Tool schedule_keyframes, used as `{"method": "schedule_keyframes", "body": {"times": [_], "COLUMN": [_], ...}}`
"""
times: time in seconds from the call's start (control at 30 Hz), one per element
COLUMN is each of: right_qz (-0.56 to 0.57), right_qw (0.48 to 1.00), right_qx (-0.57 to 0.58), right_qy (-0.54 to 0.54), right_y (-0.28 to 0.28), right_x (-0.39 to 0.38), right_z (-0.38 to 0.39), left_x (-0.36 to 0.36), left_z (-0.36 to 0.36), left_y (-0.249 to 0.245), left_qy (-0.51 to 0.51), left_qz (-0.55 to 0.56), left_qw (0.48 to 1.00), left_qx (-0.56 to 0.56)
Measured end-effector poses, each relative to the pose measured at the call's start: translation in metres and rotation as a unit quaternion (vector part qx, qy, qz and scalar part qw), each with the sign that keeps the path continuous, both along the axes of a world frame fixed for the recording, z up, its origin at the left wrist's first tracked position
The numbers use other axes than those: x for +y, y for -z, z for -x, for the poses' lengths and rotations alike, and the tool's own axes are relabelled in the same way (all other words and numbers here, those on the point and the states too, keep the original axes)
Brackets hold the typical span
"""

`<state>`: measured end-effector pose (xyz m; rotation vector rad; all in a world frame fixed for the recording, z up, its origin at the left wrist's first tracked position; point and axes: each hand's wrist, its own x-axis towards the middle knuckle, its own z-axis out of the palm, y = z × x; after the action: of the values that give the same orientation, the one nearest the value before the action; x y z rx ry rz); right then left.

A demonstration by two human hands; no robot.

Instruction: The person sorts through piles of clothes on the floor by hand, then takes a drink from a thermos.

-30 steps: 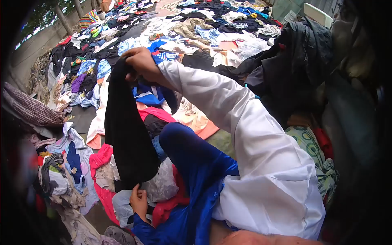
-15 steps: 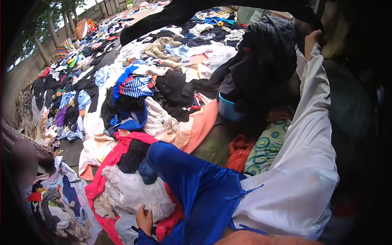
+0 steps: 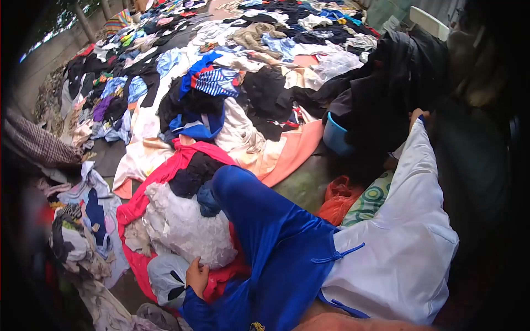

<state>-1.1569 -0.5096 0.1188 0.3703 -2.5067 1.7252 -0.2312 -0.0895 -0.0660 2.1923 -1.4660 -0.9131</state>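
Note:
My right hand (image 3: 418, 116), at the end of a white sleeve, is closed against the black garment (image 3: 411, 83) at the right; its fingertips are partly lost in the dark cloth. That garment lies among dark clothes heaped over a light blue basin (image 3: 335, 135). Low in the view, my left hand (image 3: 197, 278) rests by my blue-clad leg with its fingers loosely bent and apart, nothing in them. Beside it sits a crumpled white plastic bag bundle (image 3: 187, 226) on a red cloth (image 3: 132, 212).
Clothes in many colours (image 3: 221, 83) cover the ground ahead. Near my leg are a red plastic bag (image 3: 338, 198) and a green patterned cloth (image 3: 369, 201). A checked sleeve (image 3: 41, 138) of another person shows at the left edge. A wall (image 3: 49, 63) runs along the left.
The black garment that was swung out high across the view has come down onto the dark heap. My right hand has dropped with it. The view has shifted; my left hand stays by my leg.

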Motion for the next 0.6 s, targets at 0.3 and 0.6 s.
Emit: {"method": "schedule_keyframes", "body": {"times": [0.3,0.6], "right_qz": [-0.119,-0.260], "right_qw": [0.950,0.741], "right_qx": [-0.184,-0.033], "right_qy": [-0.224,-0.618], "right_y": [0.159,0.361], "right_x": [-0.078,-0.076], "right_z": [0.103,-0.488], "left_x": [0.012,-0.018], "left_z": [0.017,0.013], "left_y": [-0.036,-0.067], "left_qy": [-0.021,-0.008], "left_qz": [-0.032,-0.054], "left_qw": [0.997,0.997], "left_qx": [-0.066,-0.047]}}
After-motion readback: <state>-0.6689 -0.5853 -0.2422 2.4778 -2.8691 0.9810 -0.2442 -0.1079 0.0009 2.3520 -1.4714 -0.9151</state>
